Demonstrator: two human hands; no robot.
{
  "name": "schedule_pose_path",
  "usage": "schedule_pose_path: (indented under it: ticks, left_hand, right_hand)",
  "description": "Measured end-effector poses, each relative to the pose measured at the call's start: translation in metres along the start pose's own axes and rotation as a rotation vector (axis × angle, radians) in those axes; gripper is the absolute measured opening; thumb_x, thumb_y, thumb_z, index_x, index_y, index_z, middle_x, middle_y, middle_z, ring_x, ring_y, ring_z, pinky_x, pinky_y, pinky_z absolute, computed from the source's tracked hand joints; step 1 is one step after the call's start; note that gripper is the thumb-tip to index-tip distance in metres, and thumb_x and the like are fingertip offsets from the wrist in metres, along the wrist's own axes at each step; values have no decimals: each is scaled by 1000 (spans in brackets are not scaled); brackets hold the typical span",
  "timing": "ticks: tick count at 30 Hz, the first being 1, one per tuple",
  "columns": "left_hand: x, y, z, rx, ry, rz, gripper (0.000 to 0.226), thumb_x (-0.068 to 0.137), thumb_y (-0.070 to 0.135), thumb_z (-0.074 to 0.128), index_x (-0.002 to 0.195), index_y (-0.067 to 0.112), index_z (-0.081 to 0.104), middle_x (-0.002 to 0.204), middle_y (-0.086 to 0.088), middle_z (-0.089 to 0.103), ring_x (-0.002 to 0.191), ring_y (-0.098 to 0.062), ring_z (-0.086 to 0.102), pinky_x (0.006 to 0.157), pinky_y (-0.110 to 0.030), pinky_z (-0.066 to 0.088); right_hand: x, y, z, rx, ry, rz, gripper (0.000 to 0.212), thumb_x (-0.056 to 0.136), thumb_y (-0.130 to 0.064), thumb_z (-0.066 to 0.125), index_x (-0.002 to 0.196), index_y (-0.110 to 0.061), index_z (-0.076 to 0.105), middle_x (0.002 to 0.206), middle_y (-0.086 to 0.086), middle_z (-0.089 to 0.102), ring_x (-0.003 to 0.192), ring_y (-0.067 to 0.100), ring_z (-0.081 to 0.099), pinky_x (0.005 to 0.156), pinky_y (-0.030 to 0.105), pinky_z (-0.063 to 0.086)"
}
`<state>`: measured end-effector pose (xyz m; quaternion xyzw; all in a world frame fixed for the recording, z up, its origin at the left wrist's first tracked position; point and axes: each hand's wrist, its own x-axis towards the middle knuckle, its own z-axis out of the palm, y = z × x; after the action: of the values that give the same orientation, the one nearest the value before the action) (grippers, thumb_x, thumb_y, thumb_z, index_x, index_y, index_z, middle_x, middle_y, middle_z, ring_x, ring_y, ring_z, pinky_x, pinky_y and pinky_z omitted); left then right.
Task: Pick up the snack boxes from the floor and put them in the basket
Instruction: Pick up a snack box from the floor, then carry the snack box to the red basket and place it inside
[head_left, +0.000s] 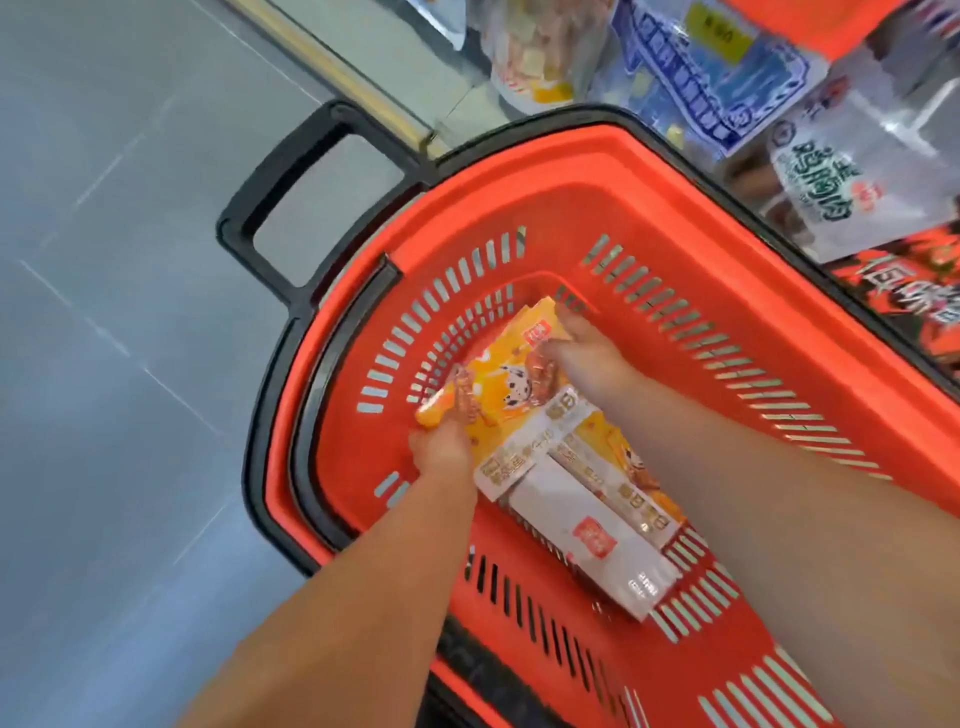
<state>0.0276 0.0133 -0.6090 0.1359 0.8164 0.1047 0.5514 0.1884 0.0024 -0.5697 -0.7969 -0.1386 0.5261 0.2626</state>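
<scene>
Head view, single frame, some motion blur.

Item 1: basket (571, 150), red plastic, slotted walls, black trim, black loop handle (284, 175) at its far-left end. It stands on the grey tiled floor (104, 312), close beside shelf stock.

Item 2: yellow snack box (506, 364), flat, printed face up, with a spotted cartoon animal on it. It sits inside the basket at the far-left end, low near the bottom. Its long axis runs diagonally, from near left to far right in the picture, and the far end points at the basket's end wall.

Item 3: left hand (441, 449), inside the basket, gripping the near-left end of the yellow snack box. The fingers curl around that corner, and their tips are partly hidden.

Item 4: right hand (587, 353), inside the basket, gripping the far-right edge of the same box. The fingers curl over the edge and the thumb lies on the top face.

Item 5: white snack box (597, 525), lying flat in the basket. Its long axis runs from the centre toward the near right, crosswise to item 2. Its upper end touches the yellow snack box.

Item 6: second yellow box (631, 460), partly covered by the white snack box. Its orientation cannot be told.

Item 7: bagged shelf goods (831, 171), beyond the basket at upper right.
</scene>
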Motion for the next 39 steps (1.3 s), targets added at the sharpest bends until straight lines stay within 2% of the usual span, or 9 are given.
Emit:
schedule_pose_path:
  ticks: [4,7,10,14,19,21,23,28,39]
  left_hand:
    - [-22,5,10,161,-145,79,58,83,27,57,138,13,43,135,-18,55,123,-37,53,106,-51,42]
    - [-48,16,17,263,-227,234,56,88,20,52,142,9,40,140,-21,49,126,-38,50,107,-50,41]
    - [-89,19,35,333,-347,423,40,90,21,52,125,1,53,127,-20,60,119,-36,56,104,-51,44]
    - [-169,-10,60,475,-588,613,16,95,5,47,97,16,58,92,-4,61,95,-26,61,85,-39,48]
    - [-276,-54,67,693,-779,675,22,96,6,47,85,23,55,82,-3,60,75,-13,65,69,-22,54]
    - [-317,-78,66,755,-855,726,18,95,4,48,92,18,59,90,-7,62,83,-17,61,76,-29,53]
    - [-356,-112,67,810,-931,772,19,93,3,51,90,19,61,99,-13,62,90,-24,57,80,-39,46]
    - [-450,-221,66,1018,-1107,824,15,95,5,50,88,17,56,75,2,56,61,-5,55,55,-20,38]
    - [-587,-480,89,1371,-1250,732,16,93,8,50,89,24,53,80,5,58,70,-7,57,59,-22,38]
  right_hand:
    - [-25,0,1,102,25,-41,52,96,-9,49,145,-19,40,149,5,39,126,21,47,80,22,39]
    - [-48,25,-19,172,123,24,44,97,-8,47,140,-19,47,141,9,49,123,34,51,77,32,44]
    - [-80,55,-42,320,268,17,34,93,-3,52,125,-14,56,128,9,59,107,25,60,78,29,45]
    - [-144,86,-83,508,512,-31,29,89,9,51,113,-6,56,88,-7,58,73,-4,57,65,4,42]
    - [-233,134,-128,690,777,6,28,88,7,54,115,3,57,94,4,57,69,-14,52,71,5,40]
    - [-279,153,-151,807,858,32,24,91,3,54,114,-4,57,91,5,58,70,-6,52,67,5,40]
    - [-329,180,-171,953,914,39,22,92,4,52,109,-11,53,79,5,52,67,8,48,61,13,40]
    - [-432,279,-203,1168,1112,106,18,92,-1,53,107,-12,54,74,2,53,63,11,49,56,18,41]
    - [-593,480,-254,1418,1370,322,15,92,-8,55,106,-14,54,85,5,57,71,15,55,70,29,47]
